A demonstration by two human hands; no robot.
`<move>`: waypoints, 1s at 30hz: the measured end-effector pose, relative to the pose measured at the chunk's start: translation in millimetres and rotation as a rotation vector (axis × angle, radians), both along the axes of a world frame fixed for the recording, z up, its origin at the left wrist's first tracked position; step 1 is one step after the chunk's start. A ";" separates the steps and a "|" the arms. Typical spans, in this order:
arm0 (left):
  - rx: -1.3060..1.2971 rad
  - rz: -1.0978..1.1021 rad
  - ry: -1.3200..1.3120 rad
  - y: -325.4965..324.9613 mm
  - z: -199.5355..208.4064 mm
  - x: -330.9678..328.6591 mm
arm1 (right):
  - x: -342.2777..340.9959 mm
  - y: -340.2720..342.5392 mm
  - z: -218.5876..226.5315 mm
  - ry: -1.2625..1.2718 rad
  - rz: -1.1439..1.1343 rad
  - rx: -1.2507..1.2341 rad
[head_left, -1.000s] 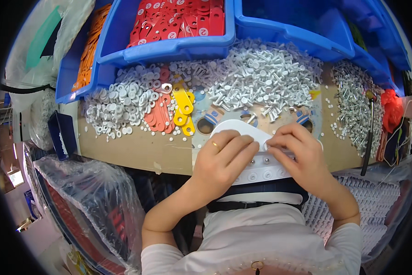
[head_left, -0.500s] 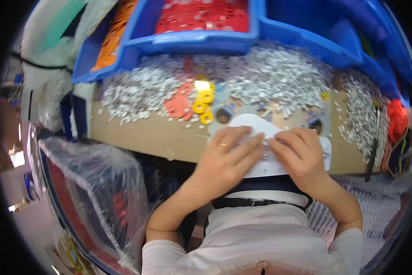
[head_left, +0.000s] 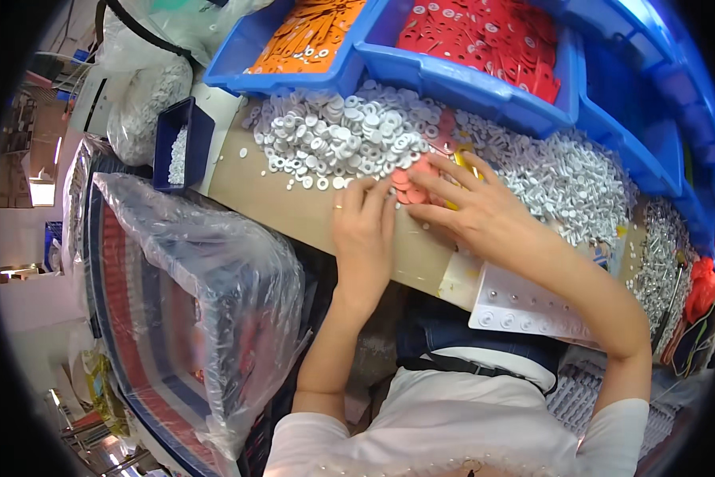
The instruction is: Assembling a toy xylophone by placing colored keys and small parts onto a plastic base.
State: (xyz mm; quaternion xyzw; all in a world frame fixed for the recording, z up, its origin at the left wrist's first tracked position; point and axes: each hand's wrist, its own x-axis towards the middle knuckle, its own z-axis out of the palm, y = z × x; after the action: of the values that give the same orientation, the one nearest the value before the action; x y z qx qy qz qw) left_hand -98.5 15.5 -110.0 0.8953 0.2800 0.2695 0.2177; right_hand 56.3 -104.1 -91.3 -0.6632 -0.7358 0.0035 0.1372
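My right hand (head_left: 485,208) reaches across to the small pile of coral-red discs (head_left: 411,184), its fingers spread over them and touching them. Close beside it, my left hand (head_left: 361,230) has its fingers bent and drawn together at the front edge of a heap of white ring-shaped pieces (head_left: 334,135). Whatever its fingertips may hold is hidden. Yellow pieces (head_left: 467,165) lie partly under my right fingers. Below my right forearm sits a white board with rows of round studs (head_left: 524,306), at the table's near edge and partly covered by the arm.
Blue bins (head_left: 461,71) line the back, holding orange pieces (head_left: 314,36) and red pieces (head_left: 485,40). White stemmed pieces (head_left: 564,183) are heaped to the right, with metallic pieces (head_left: 658,238) beyond. A dark blue box (head_left: 184,147) and a plastic-wrapped striped bag (head_left: 206,262) are at left.
Both hands have left the white board and moved left to the coral discs and white rings. My view has swung left, so the board now appears further right.
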 end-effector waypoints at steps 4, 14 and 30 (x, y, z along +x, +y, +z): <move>-0.029 -0.079 -0.018 1.6 1.4 -6.0 | 2.8 -8.0 14.1 0.011 0.005 -0.133; 0.155 0.003 -0.036 17.0 -3.9 15.8 | 5.8 51.6 -10.0 0.170 -0.173 0.216; -0.041 -0.045 -0.234 -3.6 -4.7 10.6 | 32.6 -1.2 24.1 0.502 -0.503 0.237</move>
State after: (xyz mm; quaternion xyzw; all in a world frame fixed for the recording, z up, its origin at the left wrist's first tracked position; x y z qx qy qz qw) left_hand -87.9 11.9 -114.6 0.8593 0.2378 0.3613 0.2731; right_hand 88.9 -105.2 -67.2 -0.7811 -0.4886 0.0470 0.3859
